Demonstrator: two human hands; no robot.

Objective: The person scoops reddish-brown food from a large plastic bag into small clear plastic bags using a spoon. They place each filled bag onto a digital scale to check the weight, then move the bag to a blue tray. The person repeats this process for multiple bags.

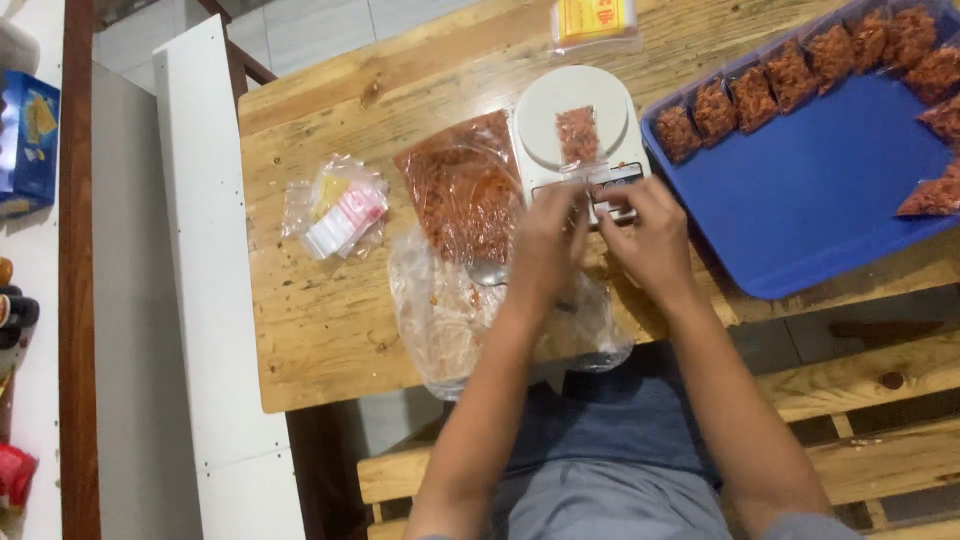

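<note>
Small bag (578, 136): clear plastic packed with reddish-orange crumbs, lying on the white scale (573, 120), which we see on the wooden table (330, 320)
Left hand (545, 245): fingers pinch the bag's open lower edge
Right hand (650, 238): pinches the same edge alongside
Nearby: large bag (465, 185) of the same mix; filled bags line the blue tray (810, 200)

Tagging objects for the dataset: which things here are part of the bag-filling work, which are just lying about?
In use: left hand and right hand at the small filled bag on the white scale; big bag of red-orange flakes; spoon; blue tray of filled bags; empty small bags.

Lying about: yellow packet; blue box.
</note>
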